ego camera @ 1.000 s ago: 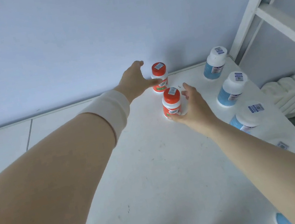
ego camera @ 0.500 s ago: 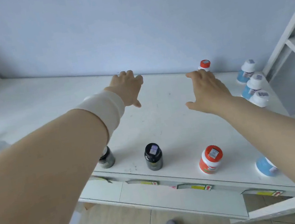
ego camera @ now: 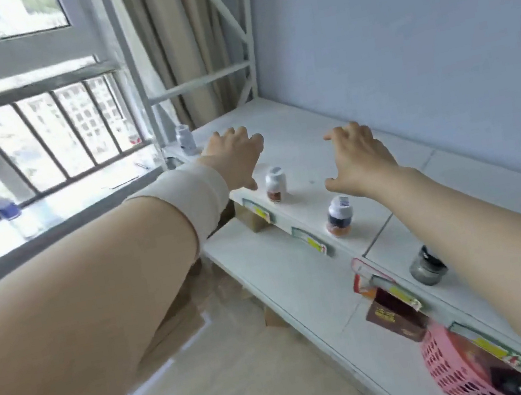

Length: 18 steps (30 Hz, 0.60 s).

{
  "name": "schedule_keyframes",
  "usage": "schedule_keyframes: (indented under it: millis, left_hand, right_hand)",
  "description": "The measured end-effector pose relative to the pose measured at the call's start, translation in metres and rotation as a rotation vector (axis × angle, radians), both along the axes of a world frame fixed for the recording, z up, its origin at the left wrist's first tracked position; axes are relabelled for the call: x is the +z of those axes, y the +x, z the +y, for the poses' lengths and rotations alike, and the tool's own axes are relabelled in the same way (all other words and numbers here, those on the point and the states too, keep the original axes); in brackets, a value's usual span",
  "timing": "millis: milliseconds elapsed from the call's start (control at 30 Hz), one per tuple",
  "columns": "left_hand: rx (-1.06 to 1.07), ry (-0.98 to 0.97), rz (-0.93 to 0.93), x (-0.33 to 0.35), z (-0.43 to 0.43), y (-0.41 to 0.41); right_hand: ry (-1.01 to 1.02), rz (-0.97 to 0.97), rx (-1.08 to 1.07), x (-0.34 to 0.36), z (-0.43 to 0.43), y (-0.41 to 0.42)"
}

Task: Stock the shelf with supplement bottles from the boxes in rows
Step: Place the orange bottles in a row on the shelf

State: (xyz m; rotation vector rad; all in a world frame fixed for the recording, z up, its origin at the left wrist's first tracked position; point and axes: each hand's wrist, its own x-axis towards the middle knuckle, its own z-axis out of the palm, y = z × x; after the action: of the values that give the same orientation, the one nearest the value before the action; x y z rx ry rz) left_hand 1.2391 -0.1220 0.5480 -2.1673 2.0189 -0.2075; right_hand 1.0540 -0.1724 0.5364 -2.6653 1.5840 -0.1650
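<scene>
Nearest, on the lower shelf board (ego camera: 283,273): a pink basket (ego camera: 456,368) with a dark box (ego camera: 395,316) just beyond it. On the upper shelf (ego camera: 300,152), along its front edge, a squat dark-lidded bottle (ego camera: 428,267) stands upright just left of the right forearm, well short of the hand. Next along the same edge, a white-capped dark bottle (ego camera: 340,216) stands upright, cap up, long axis vertical, just below the right wrist and apart from it. Further on, a white bottle with a brown label (ego camera: 275,184) stands upright, cap up, between the two hands, close beside the left thumb; contact cannot be told. Right hand (ego camera: 361,157): palm down over the shelf, fingers spread and loosely bent, holding nothing. Left hand (ego camera: 236,158): palm down, fingers spread, holding nothing; white wristband (ego camera: 192,192) on the wrist. Farthest, a pale bottle (ego camera: 185,140) stands upright at the shelf's far left corner, just beyond the left hand's fingertips. Image blurred; labels unreadable.
</scene>
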Motion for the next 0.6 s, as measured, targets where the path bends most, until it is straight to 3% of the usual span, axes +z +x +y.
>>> schedule_keyframes:
  millis: [267, 600]
  left_hand:
    - [0.439, 0.047, 0.008, -0.042, 0.131, 0.276]
    - [0.689, 0.168, 0.165, -0.156, 0.178, 0.443]
  right_hand:
    - [0.033, 0.076, 0.352, -0.047, 0.056, 0.299]
    - [0.129, 0.232, 0.576, -0.125, 0.056, 0.497]
